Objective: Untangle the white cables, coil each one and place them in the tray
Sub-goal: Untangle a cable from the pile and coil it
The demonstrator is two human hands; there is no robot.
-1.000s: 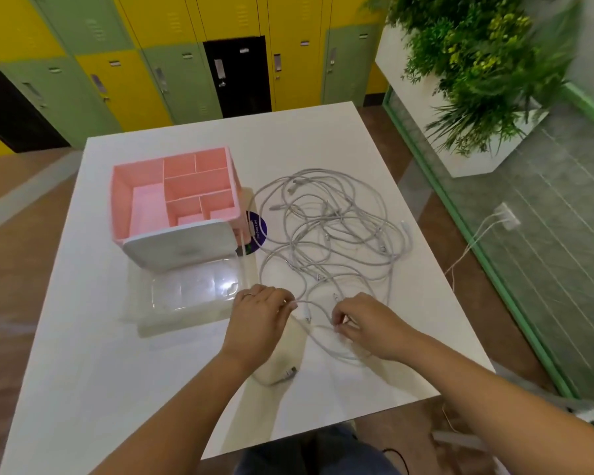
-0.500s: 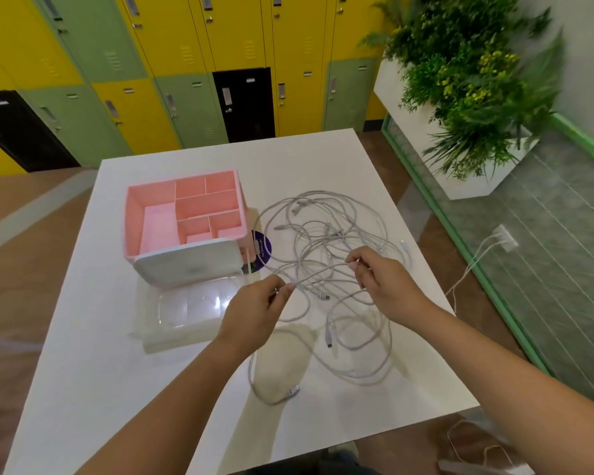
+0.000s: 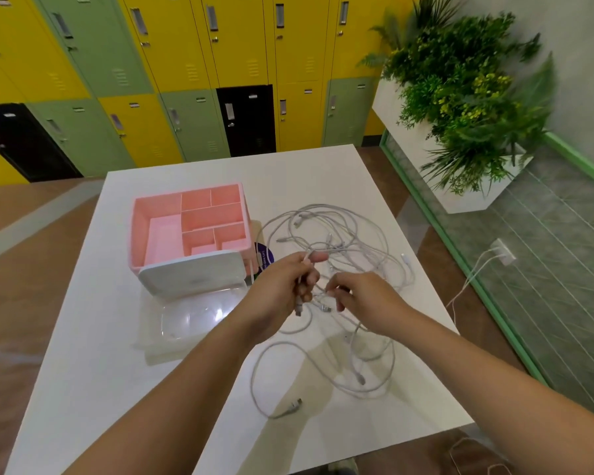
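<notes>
A tangle of white cables (image 3: 343, 241) lies on the white table (image 3: 83, 371), right of a pink divided tray (image 3: 189, 228). My left hand (image 3: 282, 289) is raised above the table and pinches a white cable, whose plug end hangs below the fingers. My right hand (image 3: 367, 299) is just to its right, fingers closed on another strand of the same bundle. Loose loops trail toward me, with one connector (image 3: 294, 406) lying near the front edge.
A clear plastic lid (image 3: 192, 317) lies in front of the tray. A purple round sticker (image 3: 266, 257) peeks out beside the tray. Yellow and green lockers (image 3: 186, 80) stand behind the table; a planter (image 3: 460, 114) is at the right.
Both hands have lifted off the table and come close together, carrying cable strands up. The view has tilted upward, showing more of the lockers.
</notes>
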